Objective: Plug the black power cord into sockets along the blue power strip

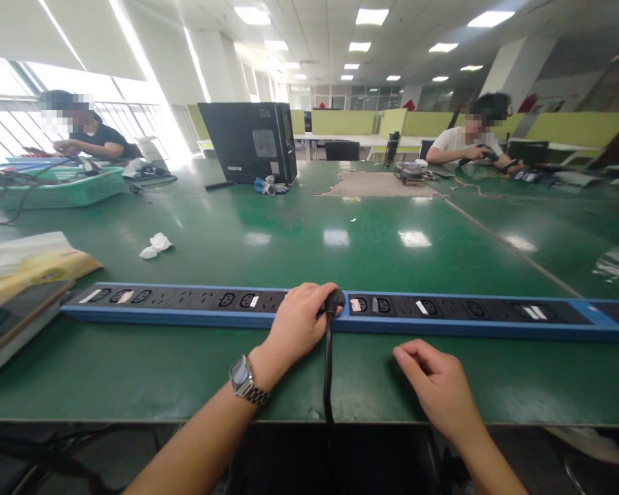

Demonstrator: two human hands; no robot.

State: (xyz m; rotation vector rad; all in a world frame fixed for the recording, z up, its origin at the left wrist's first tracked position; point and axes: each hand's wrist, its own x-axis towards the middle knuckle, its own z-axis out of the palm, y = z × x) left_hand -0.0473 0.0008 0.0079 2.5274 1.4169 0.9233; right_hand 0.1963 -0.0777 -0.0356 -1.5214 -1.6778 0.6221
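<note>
A long blue power strip point(283, 320) with black sockets lies across the green table point(227, 378). My left hand point(302, 316), with a watch on its wrist, is closed on a black plug point(334, 300) at the middle of the strip. From the plug a black cable point(328, 371) runs down over the table's front edge. My right hand point(436, 378) is just in front of the strip, right of the cable, its fingers curled together; whether anything small is between them is hidden.
A phone-like device point(20, 323) and yellow packaging point(41, 265) lie at the left. Crumpled tissue point(156, 245) is behind the strip. Farther back are a green basket point(77, 189), a black computer case point(247, 141) and two people, seated left and right.
</note>
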